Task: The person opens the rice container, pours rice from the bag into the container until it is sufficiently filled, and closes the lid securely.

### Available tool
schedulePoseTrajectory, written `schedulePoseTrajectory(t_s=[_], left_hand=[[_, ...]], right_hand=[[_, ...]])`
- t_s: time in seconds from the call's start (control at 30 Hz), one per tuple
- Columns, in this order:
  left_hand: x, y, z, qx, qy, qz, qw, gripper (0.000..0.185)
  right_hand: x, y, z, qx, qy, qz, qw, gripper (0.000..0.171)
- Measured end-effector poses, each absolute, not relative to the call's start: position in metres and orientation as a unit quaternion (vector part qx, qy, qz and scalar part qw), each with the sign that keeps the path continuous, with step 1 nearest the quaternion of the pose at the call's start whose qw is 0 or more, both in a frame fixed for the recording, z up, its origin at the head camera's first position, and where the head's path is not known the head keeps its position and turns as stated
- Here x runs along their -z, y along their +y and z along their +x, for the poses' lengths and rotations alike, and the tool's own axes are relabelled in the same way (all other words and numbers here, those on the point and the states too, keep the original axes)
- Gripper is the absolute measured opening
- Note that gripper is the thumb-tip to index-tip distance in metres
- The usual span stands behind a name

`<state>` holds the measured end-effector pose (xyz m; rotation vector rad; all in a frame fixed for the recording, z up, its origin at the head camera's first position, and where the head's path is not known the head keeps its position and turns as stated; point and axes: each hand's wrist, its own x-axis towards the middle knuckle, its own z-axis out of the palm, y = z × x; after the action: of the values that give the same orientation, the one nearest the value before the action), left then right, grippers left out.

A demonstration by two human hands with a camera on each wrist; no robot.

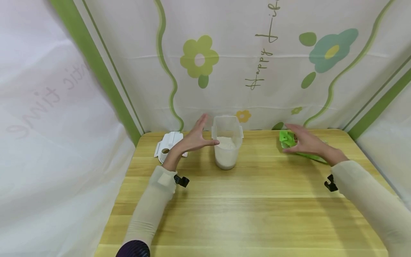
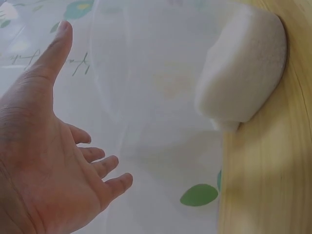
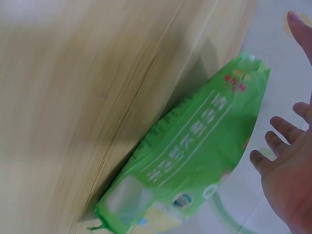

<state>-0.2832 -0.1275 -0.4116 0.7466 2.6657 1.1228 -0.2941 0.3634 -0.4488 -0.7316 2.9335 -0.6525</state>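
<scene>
Left hand (image 1: 192, 137) spread, holding nothing, just beside the clear container (image 1: 227, 142) at table (image 1: 244, 207) center-back. Right hand (image 1: 306, 142) spread, empty, over the green bag (image 3: 195, 161) at right. Best to steady the container low before gripping the bag.

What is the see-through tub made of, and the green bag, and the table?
The tub looks like clear, slightly frosted plastic: the white grains inside show through its walls. The green bag seems thin glossy plastic film, with printing and a crinkled top. The table looks like pale wood, streaked with grain, perhaps a laminate.
</scene>
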Motion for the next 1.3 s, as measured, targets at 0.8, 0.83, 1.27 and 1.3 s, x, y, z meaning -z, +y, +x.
schedulePoseTrajectory(t_s=[0.8, 0.83, 1.27, 1.3], left_hand=[[0.411, -0.169, -0.287, -0.382, 0.900, 0.204, 0.055, 0.128], [0.412, -0.171, -0.288, -0.381, 0.901, 0.203, 0.053, 0.128], [0.420, -0.198, -0.285, -0.404, 0.897, 0.170, 0.060, 0.128], [0.421, -0.199, -0.285, -0.406, 0.896, 0.168, 0.060, 0.127]], right_hand=[[0.458, 0.307, -0.290, 0.234, 0.934, -0.270, 0.032, 0.122], [0.458, 0.304, -0.290, 0.236, 0.933, -0.271, 0.032, 0.122], [0.456, 0.279, -0.288, 0.246, 0.924, -0.290, 0.033, 0.124], [0.456, 0.277, -0.288, 0.246, 0.923, -0.293, 0.032, 0.124]])
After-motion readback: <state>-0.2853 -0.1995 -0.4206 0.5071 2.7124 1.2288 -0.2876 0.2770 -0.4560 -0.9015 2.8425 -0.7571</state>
